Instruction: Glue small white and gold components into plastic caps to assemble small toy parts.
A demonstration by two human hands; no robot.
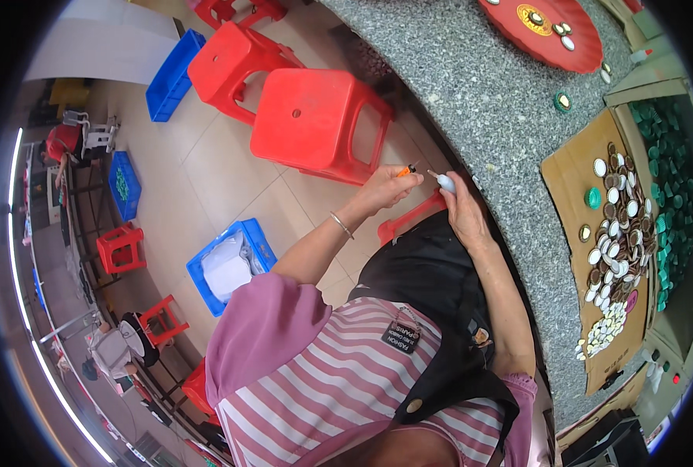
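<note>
Nearest, around the middle of the frame and above the black apron (428,261), the left hand (385,191) has its grip clamped on an orange piece (404,171) with a dark end; just to its right, the right hand (468,218) has its grip clamped on a pale tube (446,184), whose thin nozzle points toward the upper left; the two tips lie near each other and look apart, though the fine detail is too small to tell. The step in hand appears to be working piece and tube tip to tip; the next move would call for steady fingers and good alignment, as so thin a nozzle could easily be knocked aside.

The edge of the speckled surface (479,101) runs just right of the right hand, so room there is tight; more lies to the left, over the tiled floor (241,183), up to a red stool (308,113) just above the hands. Farther right, cardboard (564,167) on the surface bears many discs (615,257), brown and white, with green caps (677,202) beyond; a red plate (580,54) sits at upper right; a blue crate (199,280) stands left of centre; two people sit at far left.
</note>
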